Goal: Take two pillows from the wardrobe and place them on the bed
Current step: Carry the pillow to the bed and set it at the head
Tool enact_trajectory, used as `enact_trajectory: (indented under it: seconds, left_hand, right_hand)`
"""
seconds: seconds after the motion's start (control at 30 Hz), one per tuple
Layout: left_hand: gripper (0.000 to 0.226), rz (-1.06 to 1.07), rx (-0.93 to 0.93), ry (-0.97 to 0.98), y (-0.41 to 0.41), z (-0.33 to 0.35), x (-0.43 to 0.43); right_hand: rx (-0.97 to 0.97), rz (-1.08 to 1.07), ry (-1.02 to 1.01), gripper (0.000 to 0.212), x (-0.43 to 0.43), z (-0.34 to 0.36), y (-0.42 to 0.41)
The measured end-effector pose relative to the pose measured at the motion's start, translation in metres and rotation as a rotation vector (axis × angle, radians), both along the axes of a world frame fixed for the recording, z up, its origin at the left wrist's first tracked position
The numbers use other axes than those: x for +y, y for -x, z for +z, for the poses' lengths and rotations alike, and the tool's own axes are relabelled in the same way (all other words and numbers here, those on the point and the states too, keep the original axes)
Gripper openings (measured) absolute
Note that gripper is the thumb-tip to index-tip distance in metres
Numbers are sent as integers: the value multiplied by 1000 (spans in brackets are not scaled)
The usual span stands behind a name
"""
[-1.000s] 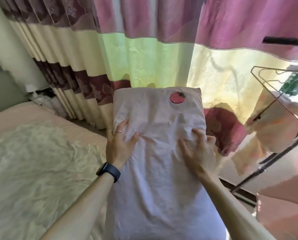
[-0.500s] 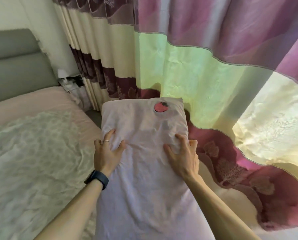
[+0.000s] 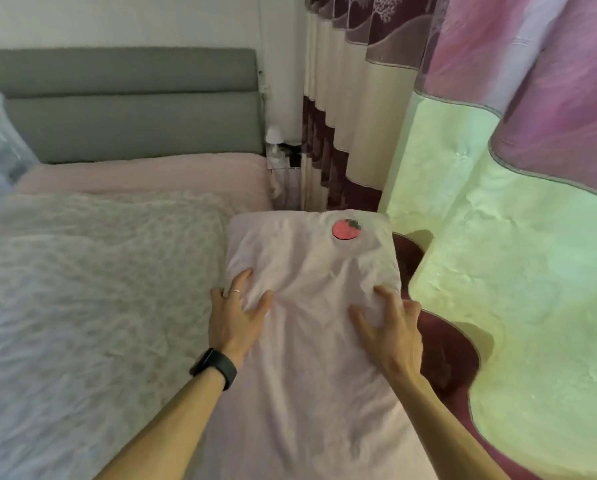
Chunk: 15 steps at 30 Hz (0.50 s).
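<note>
I hold a pale pink pillow (image 3: 310,375) lengthwise in front of me, with a red strawberry patch near its far end. My left hand (image 3: 236,317), with a ring and a black wristband, grips its left edge. My right hand (image 3: 390,327) grips its right edge, fingers pressed into the cloth. The pillow hangs over the right edge of the bed (image 3: 92,271), which has a pink sheet and a pale patterned cover. Only this one pillow is in view, and no wardrobe.
A grey padded headboard (image 3: 127,109) stands at the far end against a white wall. Long curtains (image 3: 497,202) in maroon, cream, green and pink hang close along the right. A small white lamp (image 3: 274,140) sits in the gap between bed and curtain.
My view has swung left from the curtain and clothes rack toward the head of the bed. The pillow has come along in both hands and now reaches over the bed's right edge.
</note>
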<state>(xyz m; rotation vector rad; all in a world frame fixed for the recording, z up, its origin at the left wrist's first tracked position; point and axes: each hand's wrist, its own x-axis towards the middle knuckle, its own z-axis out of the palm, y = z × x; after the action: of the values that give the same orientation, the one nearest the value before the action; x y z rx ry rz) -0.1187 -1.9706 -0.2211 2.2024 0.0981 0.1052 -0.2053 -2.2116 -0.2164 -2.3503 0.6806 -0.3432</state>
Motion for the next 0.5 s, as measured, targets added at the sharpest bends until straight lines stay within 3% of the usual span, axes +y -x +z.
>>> enact_trajectory:
  seconds: [0.5]
  left_hand:
    - [59, 231, -47, -19, -97, 2, -63]
  right_hand:
    - [-4, 190, -34, 59, -75, -5, -157]
